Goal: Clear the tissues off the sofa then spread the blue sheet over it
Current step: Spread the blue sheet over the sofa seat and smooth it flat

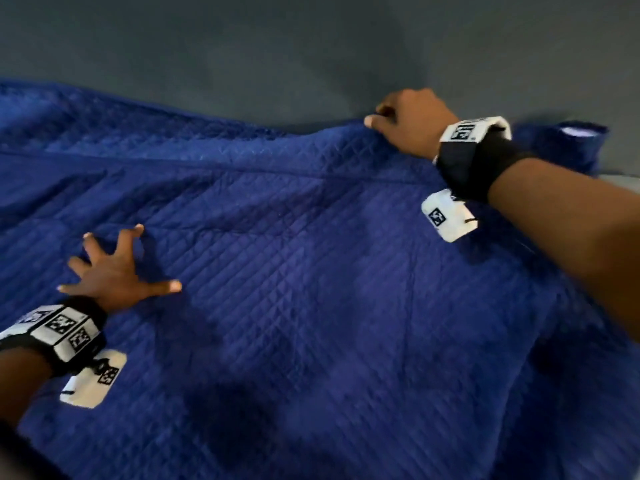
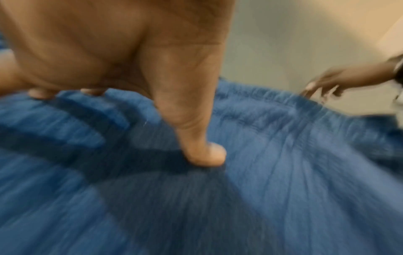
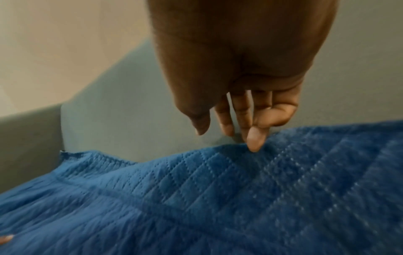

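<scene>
- The blue sheet (image 1: 311,271) already lies across the sofa (image 1: 277,46) seat, and no tissues show in any view; the step in hand looks like the spreading and smoothing.
- The left hand (image 1: 110,268) is flat on the quilted cloth, its fingers (image 1: 171,285) splayed wide, pressing down and holding nothing.
- The right hand (image 1: 408,123) is at the sheet's far edge, against the sofa back; its grip is a loose pinch, thumb and curled fingertips (image 3: 255,139) on the hem.
- A fold of the sheet bunches up behind the right wrist, toward the sofa's end.
- Next, that hem probably needs drawing along or tucking toward the back while the left palm keeps the cloth from sliding.
</scene>
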